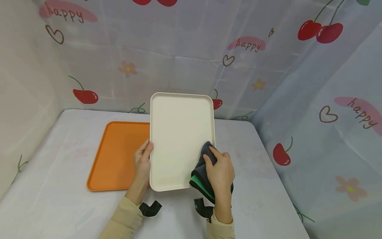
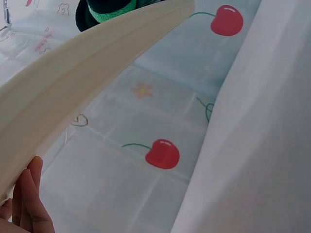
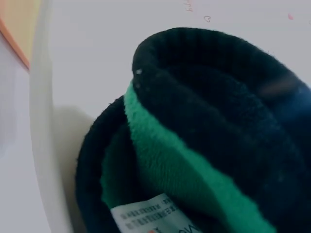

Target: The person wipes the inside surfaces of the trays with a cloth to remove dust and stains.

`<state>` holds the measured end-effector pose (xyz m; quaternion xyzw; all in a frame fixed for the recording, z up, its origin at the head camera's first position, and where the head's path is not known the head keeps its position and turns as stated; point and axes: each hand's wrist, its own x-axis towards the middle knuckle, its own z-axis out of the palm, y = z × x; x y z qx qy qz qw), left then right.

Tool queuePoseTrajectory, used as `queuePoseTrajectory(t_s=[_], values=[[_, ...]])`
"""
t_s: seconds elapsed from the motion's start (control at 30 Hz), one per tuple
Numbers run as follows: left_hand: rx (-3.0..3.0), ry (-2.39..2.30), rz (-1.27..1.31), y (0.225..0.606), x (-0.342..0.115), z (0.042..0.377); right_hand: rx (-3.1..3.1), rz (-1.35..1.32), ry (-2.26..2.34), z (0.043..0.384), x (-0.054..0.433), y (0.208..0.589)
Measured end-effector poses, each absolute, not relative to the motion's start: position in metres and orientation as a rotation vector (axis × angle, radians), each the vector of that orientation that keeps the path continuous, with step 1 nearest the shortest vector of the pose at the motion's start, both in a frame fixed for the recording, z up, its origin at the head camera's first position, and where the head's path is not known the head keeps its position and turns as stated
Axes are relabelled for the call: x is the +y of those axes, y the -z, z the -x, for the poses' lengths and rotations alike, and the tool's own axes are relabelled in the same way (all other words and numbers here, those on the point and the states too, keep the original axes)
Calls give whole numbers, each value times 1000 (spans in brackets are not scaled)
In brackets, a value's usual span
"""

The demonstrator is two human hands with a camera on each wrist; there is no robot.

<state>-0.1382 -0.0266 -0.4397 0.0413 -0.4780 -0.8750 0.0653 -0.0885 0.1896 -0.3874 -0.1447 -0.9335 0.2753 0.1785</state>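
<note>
the left hand [image 1: 143, 162] grips a cream tray [image 1: 180, 136] that partly hides an orange tray [image 1: 114, 156] at nine o'clock. the right hand [image 1: 220, 170] clasps a dark cloth [image 1: 203, 172] at five.

Cream tray [image 1: 179, 132], orange tray [image 1: 114, 159], grey-green cloth [image 1: 202, 171]

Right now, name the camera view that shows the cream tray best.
The head view: nearly the whole face of the cream tray shows, its lower right corner covered by the cloth. The left wrist view catches only a slanting edge; the right wrist view, part of its rim and surface beside the cloth.
</note>
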Motion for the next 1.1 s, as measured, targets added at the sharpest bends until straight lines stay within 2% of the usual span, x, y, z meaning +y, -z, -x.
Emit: queuePoseTrajectory(t_s=[0.5,1.1], values=[[-1407,2693,-119,441,-25,138,-2577,317,-788,84,179,392],[-1466,2673,-108,443,-24,138,-2542,3,-731,75,140,402]])
